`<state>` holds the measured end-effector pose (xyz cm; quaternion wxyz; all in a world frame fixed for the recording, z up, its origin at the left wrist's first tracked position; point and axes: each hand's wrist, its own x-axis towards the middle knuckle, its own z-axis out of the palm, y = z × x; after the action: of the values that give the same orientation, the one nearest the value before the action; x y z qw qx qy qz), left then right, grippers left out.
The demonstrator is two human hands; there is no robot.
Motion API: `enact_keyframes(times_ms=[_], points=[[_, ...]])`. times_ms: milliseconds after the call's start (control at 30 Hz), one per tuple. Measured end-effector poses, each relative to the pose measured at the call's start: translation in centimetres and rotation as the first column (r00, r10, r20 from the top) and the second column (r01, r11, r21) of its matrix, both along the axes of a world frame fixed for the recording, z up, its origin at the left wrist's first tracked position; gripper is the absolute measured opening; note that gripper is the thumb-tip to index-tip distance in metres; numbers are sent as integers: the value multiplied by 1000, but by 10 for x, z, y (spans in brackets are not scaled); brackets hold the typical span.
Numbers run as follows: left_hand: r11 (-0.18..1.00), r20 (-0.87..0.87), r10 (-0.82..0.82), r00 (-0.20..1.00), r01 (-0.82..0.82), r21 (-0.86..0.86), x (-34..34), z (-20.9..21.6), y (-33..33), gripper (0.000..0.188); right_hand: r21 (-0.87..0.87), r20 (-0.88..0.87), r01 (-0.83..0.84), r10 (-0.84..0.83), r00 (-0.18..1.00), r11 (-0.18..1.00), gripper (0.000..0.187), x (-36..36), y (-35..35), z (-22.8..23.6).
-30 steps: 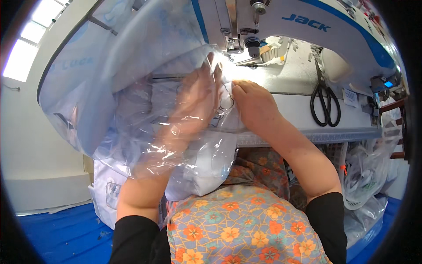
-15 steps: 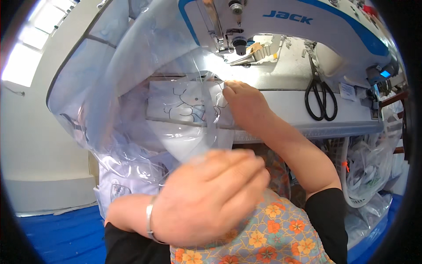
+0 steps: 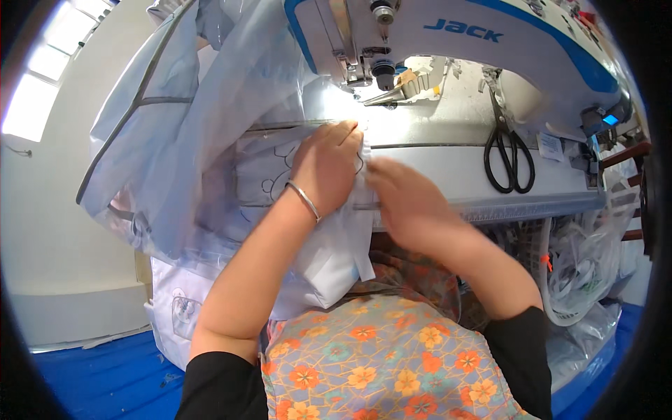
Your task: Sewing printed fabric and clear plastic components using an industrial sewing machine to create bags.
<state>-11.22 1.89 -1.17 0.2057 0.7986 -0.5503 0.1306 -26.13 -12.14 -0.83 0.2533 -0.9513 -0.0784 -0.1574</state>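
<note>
My left hand (image 3: 325,164) lies on a white printed fabric piece (image 3: 269,175) with dark line drawings, its fingers drawn together at the piece's right edge, beside the machine's needle area. It covers most of the drawing. My right hand (image 3: 413,203) is just right of that edge, smeared by motion, so its grip is unclear. Sheer bluish-white plastic-like material (image 3: 231,91) with grey edging heaps up on the left. Ahead of my hands stands a white and blue sewing machine (image 3: 448,35), its needle above the lit bed.
Black-handled scissors (image 3: 509,157) rest on the machine bed at the right. White printed cloth (image 3: 175,294) hangs at the lower left. Clear plastic (image 3: 588,259) fills a white basket at the right. Blue sheeting (image 3: 105,374) covers the floor.
My left hand has moved forward from near my body onto the fabric's right edge. The right hand has drawn back slightly toward me. A clear strip over the print has shifted away.
</note>
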Motion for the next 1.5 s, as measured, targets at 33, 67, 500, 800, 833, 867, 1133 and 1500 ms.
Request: enact_keyframes(times_ms=[33, 67, 500, 800, 833, 867, 1133, 1500], points=[[1000, 41, -1, 999, 1, -20, 0, 0, 0, 34, -26, 6, -45, 45, 999, 999, 44, -19, 2, 2], [1000, 11, 7, 1000, -7, -14, 0, 2, -1, 34, -67, 31, -85, 88, 996, 994, 47, -30, 6, 1], [978, -121, -127, 984, 145, 153, 34, 15, -3, 39, -44, 205, 44, -34, 978, 998, 35, 18, 45, -16], [996, -210, -86, 974, 85, -12, 31, 5, -3, 29, 626, -376, 374, -156, 913, 684, 61, 18, 15, 6], [998, -246, -69, 967, 66, -20, 32, 5, -3, 28, 801, -398, 373, -50, 916, 469, 64, 20, 12, 8], [998, -264, -63, 962, 63, -8, 33, 6, -3, 28, 893, -391, 371, 31, 920, 256, 70, 23, 9, 9], [999, -318, -51, 947, 50, -11, 32, 8, -2, 35, 903, -97, 41, -111, 989, -428, 56, 62, 19, -1], [995, -321, -72, 944, 90, 40, 30, 18, -2, 41, 958, -254, 227, -150, 955, -175, 71, 65, 12, 17]])
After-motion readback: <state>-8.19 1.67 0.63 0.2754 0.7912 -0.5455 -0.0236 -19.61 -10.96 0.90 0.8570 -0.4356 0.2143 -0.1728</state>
